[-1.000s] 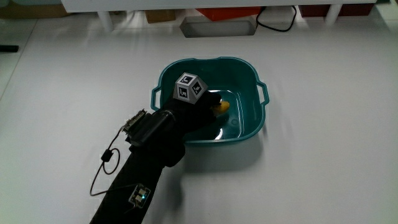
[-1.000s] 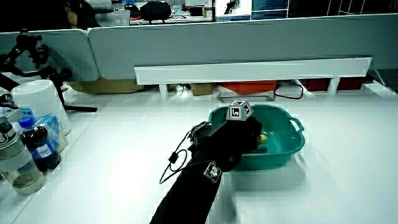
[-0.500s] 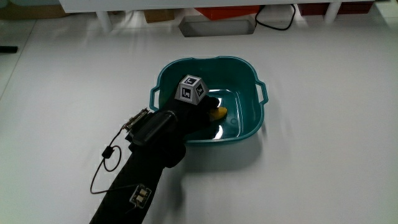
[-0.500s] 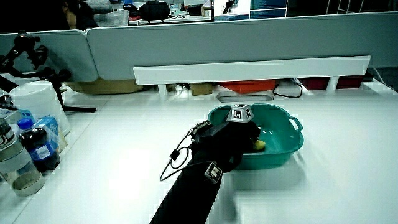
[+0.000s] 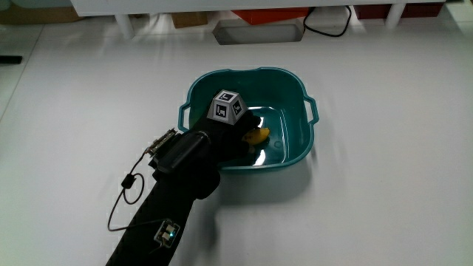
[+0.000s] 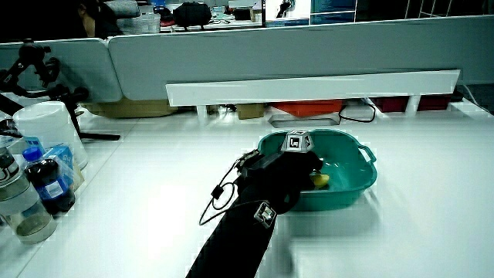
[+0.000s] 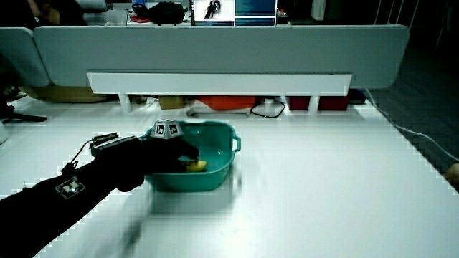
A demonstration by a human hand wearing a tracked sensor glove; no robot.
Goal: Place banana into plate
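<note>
I see my hand point(image 5: 238, 127) reaching into the teal basin point(image 5: 295, 92) at centre frame on the white tabletop point(image 5: 384, 148). The banana point(image 5: 258, 135) lies inside the basin at my fingertips; I cannot tell whether they grip it.

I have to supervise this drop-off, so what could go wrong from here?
The hand is low inside the teal basin, over the banana. Drawing back, the forearm could catch the rim and shift the basin. If the grip still holds the banana, which I cannot tell, it could lift out again.
</note>
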